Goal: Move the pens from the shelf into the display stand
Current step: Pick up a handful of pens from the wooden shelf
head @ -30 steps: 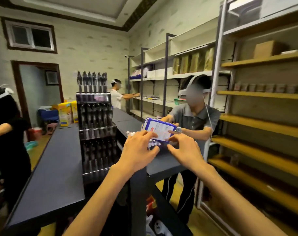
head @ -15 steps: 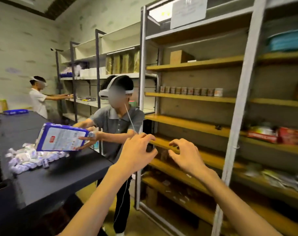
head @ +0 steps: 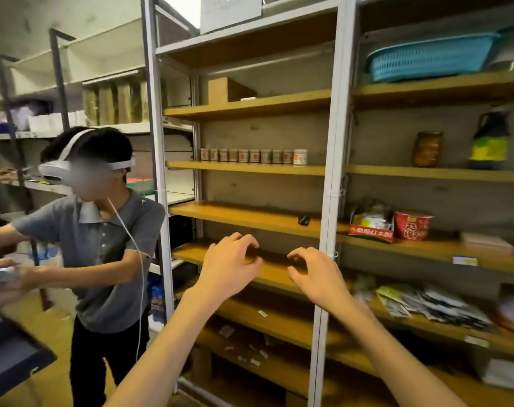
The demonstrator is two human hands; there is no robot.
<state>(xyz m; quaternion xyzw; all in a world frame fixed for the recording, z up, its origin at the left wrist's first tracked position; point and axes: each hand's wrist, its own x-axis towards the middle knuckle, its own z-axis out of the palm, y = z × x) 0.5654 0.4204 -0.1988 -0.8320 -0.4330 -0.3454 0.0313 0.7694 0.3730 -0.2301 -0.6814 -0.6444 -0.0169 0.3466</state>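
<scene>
Hands (head: 231, 267) hover empty before shelf (head: 250, 218).

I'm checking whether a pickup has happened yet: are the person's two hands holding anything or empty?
Empty. The left hand and right hand hover before the shelf, fingers curled but open, with nothing between them.
</scene>
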